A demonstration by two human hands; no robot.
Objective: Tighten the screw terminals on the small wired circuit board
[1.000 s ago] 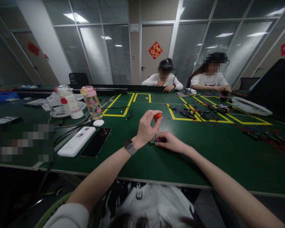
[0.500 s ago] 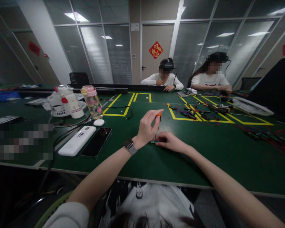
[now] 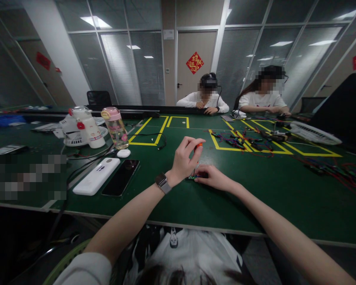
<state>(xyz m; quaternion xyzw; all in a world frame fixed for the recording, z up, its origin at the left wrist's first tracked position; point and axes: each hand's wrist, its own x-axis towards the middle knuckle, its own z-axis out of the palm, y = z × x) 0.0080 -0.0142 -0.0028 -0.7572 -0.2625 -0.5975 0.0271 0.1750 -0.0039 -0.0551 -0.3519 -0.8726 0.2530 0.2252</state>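
Note:
In the head view, my left hand [image 3: 184,158] is closed around the orange handle of a screwdriver [image 3: 199,145], which stands upright with its thin shaft pointing down. Below it lies a small green circuit board [image 3: 191,178] on the green table [image 3: 172,206]. My right hand [image 3: 210,175] pinches the board's right side, fingertips close to the screwdriver's lower end. The fingers partly cover the board, so the exact spot under the tip is hidden.
Left of my arms lie a white power bank [image 3: 96,176], a black phone [image 3: 121,177] and a white earbud case [image 3: 124,153]. Bottles [image 3: 115,128] stand behind them. Wired boards [image 3: 228,140] lie inside yellow tape at right. Two people [image 3: 204,99] sit opposite.
The left fingers have shifted slightly around the screwdriver's handle, hiding more of the orange. My right hand and the board have stayed in place.

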